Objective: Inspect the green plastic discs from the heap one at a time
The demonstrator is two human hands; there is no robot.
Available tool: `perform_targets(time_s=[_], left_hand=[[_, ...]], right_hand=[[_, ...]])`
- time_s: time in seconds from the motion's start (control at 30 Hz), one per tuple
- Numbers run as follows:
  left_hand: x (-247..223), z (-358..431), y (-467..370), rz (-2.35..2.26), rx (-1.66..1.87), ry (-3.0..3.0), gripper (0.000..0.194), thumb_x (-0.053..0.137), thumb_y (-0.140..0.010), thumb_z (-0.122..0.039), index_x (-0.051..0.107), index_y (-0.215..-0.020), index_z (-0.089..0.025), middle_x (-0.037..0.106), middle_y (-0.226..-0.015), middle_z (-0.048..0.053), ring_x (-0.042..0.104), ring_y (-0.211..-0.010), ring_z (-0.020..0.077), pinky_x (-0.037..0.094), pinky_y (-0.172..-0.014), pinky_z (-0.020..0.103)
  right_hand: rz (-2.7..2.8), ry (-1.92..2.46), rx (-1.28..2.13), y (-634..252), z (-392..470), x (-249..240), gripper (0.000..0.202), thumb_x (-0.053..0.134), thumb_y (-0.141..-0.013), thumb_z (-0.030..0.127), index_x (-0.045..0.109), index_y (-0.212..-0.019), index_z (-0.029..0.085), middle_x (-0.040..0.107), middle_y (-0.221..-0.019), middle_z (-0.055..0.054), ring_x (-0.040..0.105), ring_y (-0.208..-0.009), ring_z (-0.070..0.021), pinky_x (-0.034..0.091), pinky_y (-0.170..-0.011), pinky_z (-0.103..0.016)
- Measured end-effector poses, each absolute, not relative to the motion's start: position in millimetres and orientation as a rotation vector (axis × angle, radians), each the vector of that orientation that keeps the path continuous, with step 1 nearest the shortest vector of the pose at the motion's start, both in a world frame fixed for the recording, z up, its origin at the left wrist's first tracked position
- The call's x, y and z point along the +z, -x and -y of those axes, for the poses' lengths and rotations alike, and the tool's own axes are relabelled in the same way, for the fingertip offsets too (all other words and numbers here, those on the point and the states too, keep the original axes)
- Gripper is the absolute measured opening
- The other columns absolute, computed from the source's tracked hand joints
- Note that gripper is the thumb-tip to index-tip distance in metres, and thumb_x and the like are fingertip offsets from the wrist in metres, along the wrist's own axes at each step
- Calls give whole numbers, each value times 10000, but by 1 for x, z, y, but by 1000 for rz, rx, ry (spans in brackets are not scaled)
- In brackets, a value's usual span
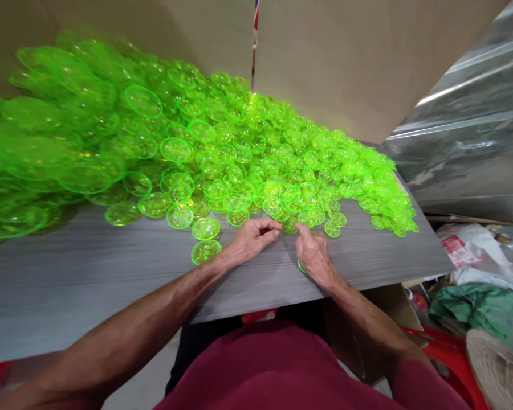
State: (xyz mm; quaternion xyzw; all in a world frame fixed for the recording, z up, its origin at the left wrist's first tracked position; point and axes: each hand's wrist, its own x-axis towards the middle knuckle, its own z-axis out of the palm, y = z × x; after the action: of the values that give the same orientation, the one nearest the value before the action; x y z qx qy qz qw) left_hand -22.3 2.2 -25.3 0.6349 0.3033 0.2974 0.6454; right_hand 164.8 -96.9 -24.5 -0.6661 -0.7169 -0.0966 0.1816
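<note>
A long heap of clear neon-green plastic discs [239, 154] covers the back of the grey wood-grain table [132, 285]. At the heap's front edge, my left hand [256, 236] has its thumb and index finger drawn together; anything between the tips is too small to make out. Just right of it is my right hand [313, 250], fingers curled, index finger near a disc [289, 225] that lies between the two hands. Part of another disc [301, 265] shows beneath my right hand. Two loose discs [206, 251] lie left of my left hand.
A beige panel [346, 57] stands behind the heap. Plastic-wrapped material [465, 131] leans at the right. Beyond the table's right edge are a green bag [474, 307], a red stool [453, 353] and a woven round item [496, 370].
</note>
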Motion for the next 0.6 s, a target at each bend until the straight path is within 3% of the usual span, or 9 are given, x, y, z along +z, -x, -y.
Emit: perform_targets(time_s=[0.2,0.33,0.43,0.5,0.6], left_hand=[[-23,-4,21,-683,658,-1401,180,693,-771,-312,721,-870,-164,706,-693,15,624,-636,144,500,-660,282],[-23,-4,21,-711,654,-1400,168,689,-781,-290,719,-890,-165,721,-702,17,641,-648,148,515,-672,285],[-23,-3,22,-725,644,-1423,161,666,-802,-271,718,-901,-155,720,-704,11,646,-650,142,515,-674,278],[-23,-3,22,-721,640,-1444,156,653,-817,-258,719,-907,-149,719,-712,11,644,-655,137,512,-674,272],[-24,-4,22,-717,637,-1454,151,647,-829,-247,718,-915,-146,716,-716,10,640,-656,133,510,-673,267]], right_hand=[[1884,2002,-68,-171,88,-15,362,448,-982,212,733,-1203,180,707,-658,-33,606,-554,-177,430,-590,-279],[1686,1887,169,-184,93,0,346,433,-992,266,737,-1136,189,707,-725,-20,614,-602,-164,495,-634,-280],[1798,1821,290,-190,112,15,293,561,-961,330,745,-1142,191,717,-852,-46,659,-743,-187,550,-753,-328],[2005,1806,366,-191,128,20,359,721,-868,340,739,-1205,215,713,-1022,-80,673,-940,-239,562,-878,-396],[2123,1823,448,-190,145,18,467,806,-772,233,737,-1234,240,674,-1190,-116,627,-1117,-298,537,-998,-496]])
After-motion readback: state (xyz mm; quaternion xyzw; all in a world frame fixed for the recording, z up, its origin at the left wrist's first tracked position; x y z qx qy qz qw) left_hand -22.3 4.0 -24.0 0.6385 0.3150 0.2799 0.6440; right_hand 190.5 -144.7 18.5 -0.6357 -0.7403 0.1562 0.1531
